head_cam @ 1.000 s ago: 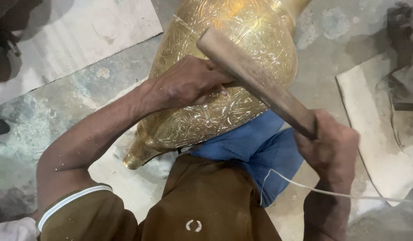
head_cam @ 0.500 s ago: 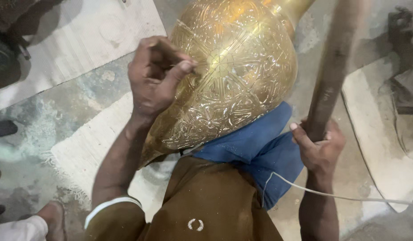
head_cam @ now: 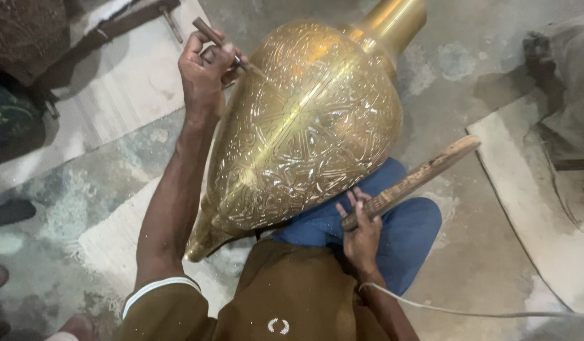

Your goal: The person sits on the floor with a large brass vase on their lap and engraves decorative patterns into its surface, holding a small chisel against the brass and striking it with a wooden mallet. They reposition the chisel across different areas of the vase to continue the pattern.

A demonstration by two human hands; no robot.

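Note:
A large engraved brass vase [head_cam: 311, 126] lies tilted across my lap, its neck pointing up and away at the top right. My left hand [head_cam: 206, 72] is at the vase's upper left side, closed around a thin chisel-like tool [head_cam: 219, 41] whose tip touches the metal. My right hand [head_cam: 361, 230] sits low beside the vase's lower right edge, gripping the end of a wooden stick [head_cam: 415, 180] that points up to the right, away from the vase.
Blue trousers [head_cam: 405, 233] and a brown shirt [head_cam: 292, 297] lie under the vase. Pale mats [head_cam: 531, 215] cover parts of the concrete floor. A white cord [head_cam: 468, 312] runs to the right. Dark objects sit at the top left [head_cam: 27, 44].
My left hand has risen toward the vase's upper left, the chisel now visible. My right hand has lowered the wooden stick from upright to a low slant beside the vase.

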